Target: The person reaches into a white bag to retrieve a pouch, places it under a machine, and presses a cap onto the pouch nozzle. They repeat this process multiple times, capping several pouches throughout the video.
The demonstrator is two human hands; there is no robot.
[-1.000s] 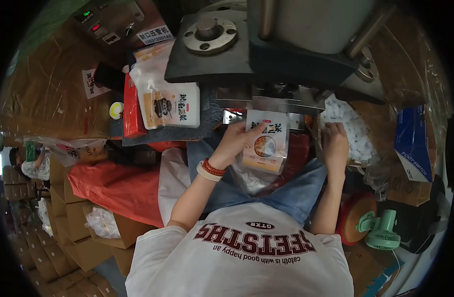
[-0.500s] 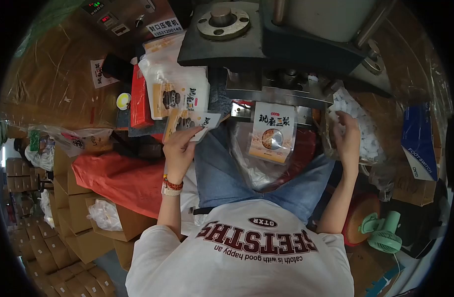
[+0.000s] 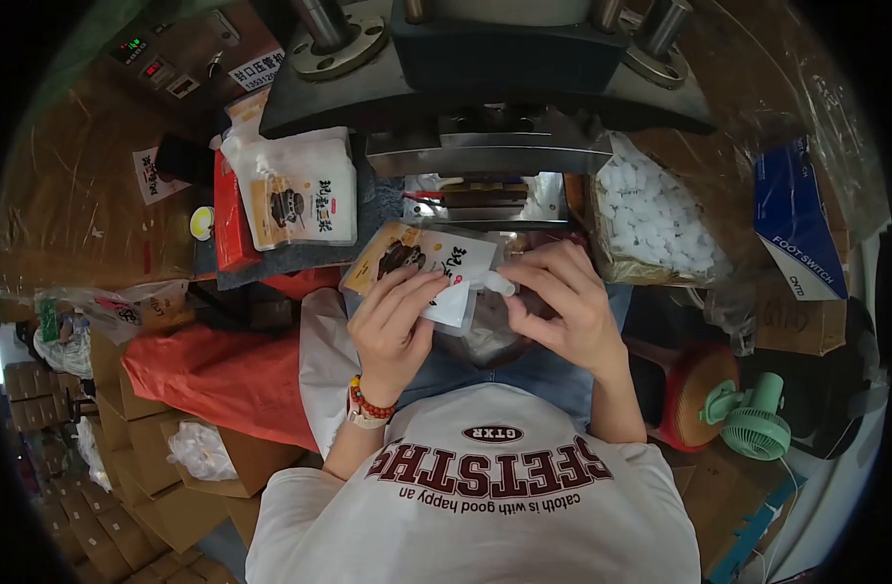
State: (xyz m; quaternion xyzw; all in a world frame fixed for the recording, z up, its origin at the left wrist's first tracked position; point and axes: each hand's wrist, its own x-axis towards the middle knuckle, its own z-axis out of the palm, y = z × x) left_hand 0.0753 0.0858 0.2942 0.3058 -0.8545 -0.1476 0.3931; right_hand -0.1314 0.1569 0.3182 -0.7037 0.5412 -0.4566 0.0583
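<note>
My left hand (image 3: 397, 326) is closed on a printed plastic pouch (image 3: 392, 258), held tilted over my lap with its orange-and-white face up. At the pouch's right end, a white plastic spout (image 3: 499, 283) sits right at the edge. My right hand (image 3: 569, 307) pinches this spout between thumb and fingers. Just beyond both hands is the press machine's metal jaw area (image 3: 553, 198). A stack of similar pouches (image 3: 305, 195) lies to the left on a dark cloth. Below the hands, a clear plastic bag is partly hidden.
A box of small white plastic pieces (image 3: 650, 214) stands right of the press (image 3: 504, 63). Left are a red box (image 3: 234, 214) and a control panel (image 3: 163, 63). A blue foot switch box (image 3: 801, 224) and a green fan (image 3: 757, 419) are at the right.
My right hand has left the box of white pieces and come to the pouch with a spout. My left hand brought its pouch rightward. The pouch that hung at the press is no longer there.
</note>
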